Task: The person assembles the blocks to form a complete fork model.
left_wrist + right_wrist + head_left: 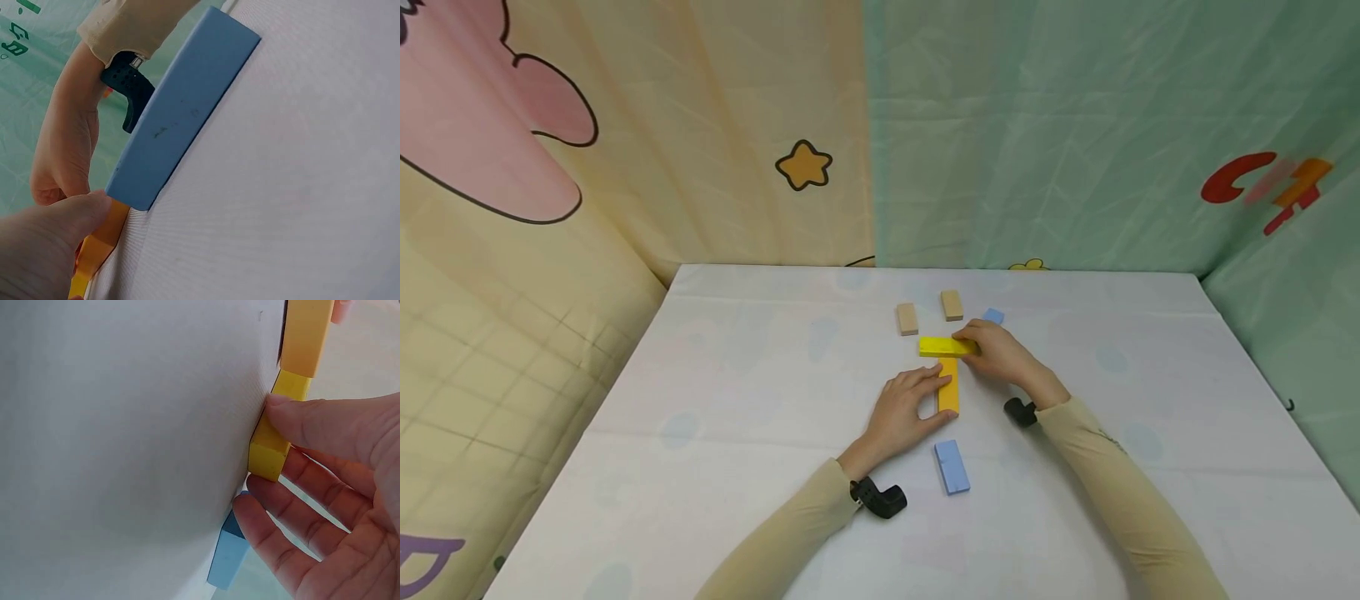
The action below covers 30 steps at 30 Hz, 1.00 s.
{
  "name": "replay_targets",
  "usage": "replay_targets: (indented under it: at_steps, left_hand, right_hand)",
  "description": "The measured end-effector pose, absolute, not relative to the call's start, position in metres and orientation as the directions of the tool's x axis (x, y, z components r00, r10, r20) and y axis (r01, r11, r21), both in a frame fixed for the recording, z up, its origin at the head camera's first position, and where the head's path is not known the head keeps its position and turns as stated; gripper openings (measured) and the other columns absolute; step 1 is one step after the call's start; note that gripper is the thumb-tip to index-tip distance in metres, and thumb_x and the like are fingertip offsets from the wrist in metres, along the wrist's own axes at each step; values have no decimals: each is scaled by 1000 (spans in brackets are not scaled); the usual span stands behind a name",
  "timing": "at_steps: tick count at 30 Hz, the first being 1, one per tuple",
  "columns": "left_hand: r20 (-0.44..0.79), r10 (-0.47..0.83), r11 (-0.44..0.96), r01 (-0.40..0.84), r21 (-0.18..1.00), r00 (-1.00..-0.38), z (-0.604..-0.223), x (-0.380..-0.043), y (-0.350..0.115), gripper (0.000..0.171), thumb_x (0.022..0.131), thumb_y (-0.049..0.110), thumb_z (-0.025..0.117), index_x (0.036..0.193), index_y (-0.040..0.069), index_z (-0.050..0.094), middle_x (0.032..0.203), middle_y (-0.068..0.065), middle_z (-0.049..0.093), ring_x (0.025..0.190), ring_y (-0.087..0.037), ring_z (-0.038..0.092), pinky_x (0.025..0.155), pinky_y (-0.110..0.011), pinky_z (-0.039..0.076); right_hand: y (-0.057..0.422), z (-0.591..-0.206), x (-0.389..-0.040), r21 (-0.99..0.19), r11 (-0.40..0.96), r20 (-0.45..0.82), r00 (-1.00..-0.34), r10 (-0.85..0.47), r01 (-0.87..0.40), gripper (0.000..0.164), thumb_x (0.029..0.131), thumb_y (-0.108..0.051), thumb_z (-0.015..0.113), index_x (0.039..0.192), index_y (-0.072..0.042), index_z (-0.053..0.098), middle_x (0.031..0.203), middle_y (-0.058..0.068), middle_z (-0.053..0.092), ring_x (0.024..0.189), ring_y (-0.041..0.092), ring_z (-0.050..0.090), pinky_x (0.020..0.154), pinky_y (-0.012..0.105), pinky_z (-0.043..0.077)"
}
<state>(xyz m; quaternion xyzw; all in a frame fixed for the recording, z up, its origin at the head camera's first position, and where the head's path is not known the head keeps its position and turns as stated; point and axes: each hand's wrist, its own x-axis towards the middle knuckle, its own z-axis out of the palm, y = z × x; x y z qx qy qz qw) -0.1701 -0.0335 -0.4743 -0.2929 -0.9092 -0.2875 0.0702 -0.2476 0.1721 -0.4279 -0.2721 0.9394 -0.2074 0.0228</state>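
My right hand (1000,354) pinches one end of a bright yellow block (934,347), which lies crosswise at the far end of an orange-yellow block (951,393). In the right wrist view, the thumb is on one side of the yellow block (269,456) and the fingers are on the other. My left hand (901,410) holds the orange-yellow block, thumb at its near end and fingertips by its far part. Closer to me lies a blue block (952,467), large in the left wrist view. Another blue block (993,316), partly hidden, sits just beyond the right hand.
Two plain wooden blocks (907,319) stand apart beyond the yellow one. Everything rests on a white-covered table (737,375). Printed curtains (715,125) hang behind and at the sides. A black wrist device (880,498) is strapped on each arm.
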Motion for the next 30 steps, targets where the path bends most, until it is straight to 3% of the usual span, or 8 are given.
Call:
replay_targets:
  at_steps: [30]
  left_hand:
    - [318,486,656,580,482,-814,-474,-170,-34,53,86,45,67,131,17,59,142,2,46,123,-18,44,97,-36,35]
  right_hand:
    - [172,-431,-247,-414,765,60,-854,-517,-493,34,85,-2,69,118,5,63,109,15,60,98,28,56,87,42,45]
